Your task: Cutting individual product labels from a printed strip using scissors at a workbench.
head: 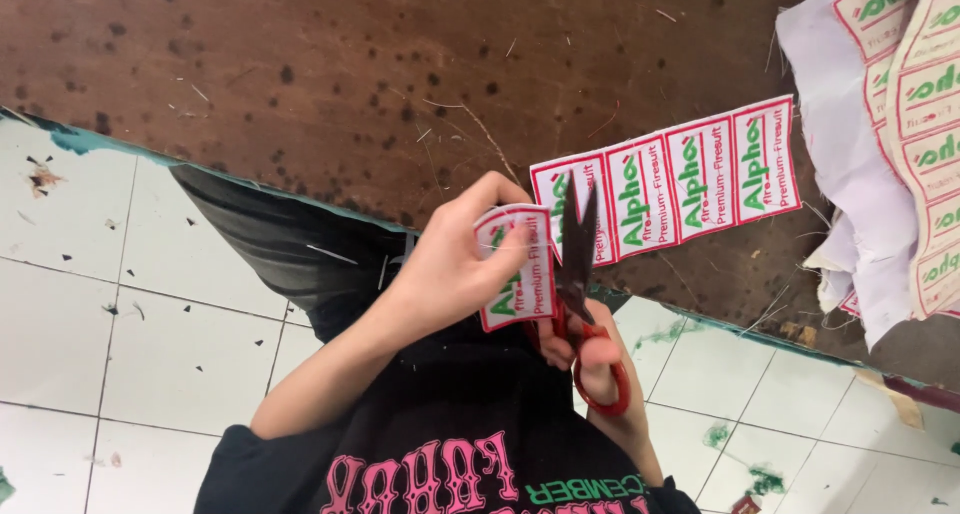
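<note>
Left hand (450, 274) pinches the label strip (665, 182); right hand (590, 359) clenches red scissors (580, 274). Drifting blades could slice into a label's print.

The strip of labels (690, 179) is showing white patches with red borders and green and red print. The scissors (585, 304) are showing dark blades and red handles. The table (350, 74) is looking brown with dark speckles, the floor tiles (120, 334) white.
</note>
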